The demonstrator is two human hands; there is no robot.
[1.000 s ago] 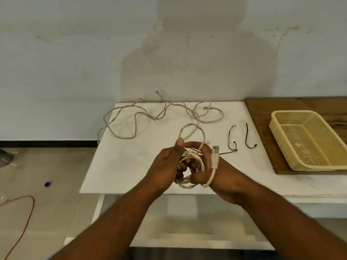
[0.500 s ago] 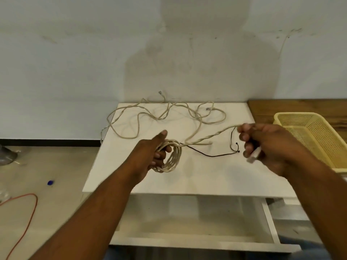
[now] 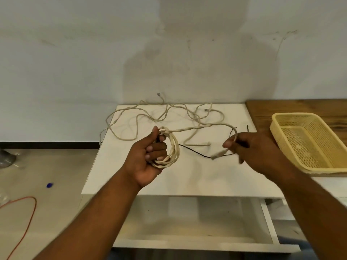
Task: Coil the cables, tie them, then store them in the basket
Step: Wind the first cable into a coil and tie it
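My left hand point(image 3: 146, 160) curls round the coil point(image 3: 174, 150) above the table point(image 3: 122, 175); my right hand point(image 3: 251, 147) pinches the loose cable point(image 3: 197, 127) near its plug point(image 3: 217, 155). The cord looks light, limp and springy, so I'd grip across all loops at 1 spot.

Cream twisted cable point(image 3: 187, 128): several loops form an upright coil point(image 3: 173, 149) gripped by the left hand point(image 3: 148, 158). One strand runs toward 3 o'clock, where the right hand point(image 3: 249, 147) pinches it and its plug point(image 3: 217, 156) dangles. More cream cable sprawls at 12 o'clock. A thin black tie point(image 3: 195, 153) lies beneath the strand. A yellow mesh basket point(image 3: 277, 119) sits at 3 o'clock.
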